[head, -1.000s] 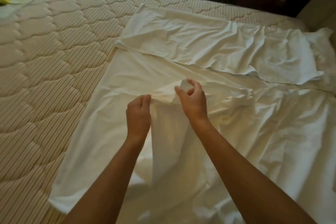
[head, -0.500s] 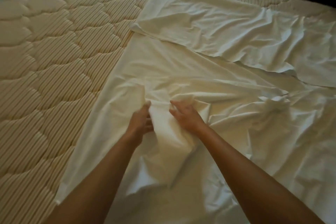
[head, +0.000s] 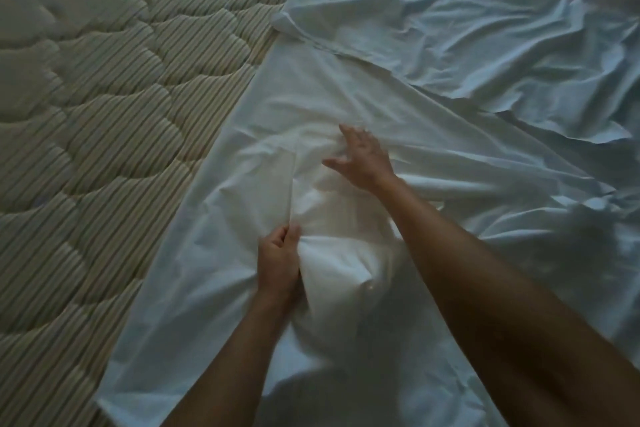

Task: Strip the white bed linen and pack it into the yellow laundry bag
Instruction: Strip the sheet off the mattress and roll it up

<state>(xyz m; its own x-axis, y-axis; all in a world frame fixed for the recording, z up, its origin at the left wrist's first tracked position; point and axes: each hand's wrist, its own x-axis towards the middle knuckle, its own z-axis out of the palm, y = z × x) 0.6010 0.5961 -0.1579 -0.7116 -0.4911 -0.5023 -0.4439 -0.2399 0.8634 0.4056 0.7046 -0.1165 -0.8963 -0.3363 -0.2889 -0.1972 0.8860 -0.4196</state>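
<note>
Left hand [head: 278, 262] grips sheet [head: 332, 90] (bunched); right hand [head: 362, 158] spread.

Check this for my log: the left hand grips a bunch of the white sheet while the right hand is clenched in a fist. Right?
Not quite. The head view shows the right hand open, fingers spread over the white sheet. The left hand does grip a bunch of it.

Seen from a single head-worn wide-angle camera, looking forward and steeply down, close over both forearms, across white sheet [head: 346, 87] toward bare quilted mattress [head: 104, 97] at left
</note>
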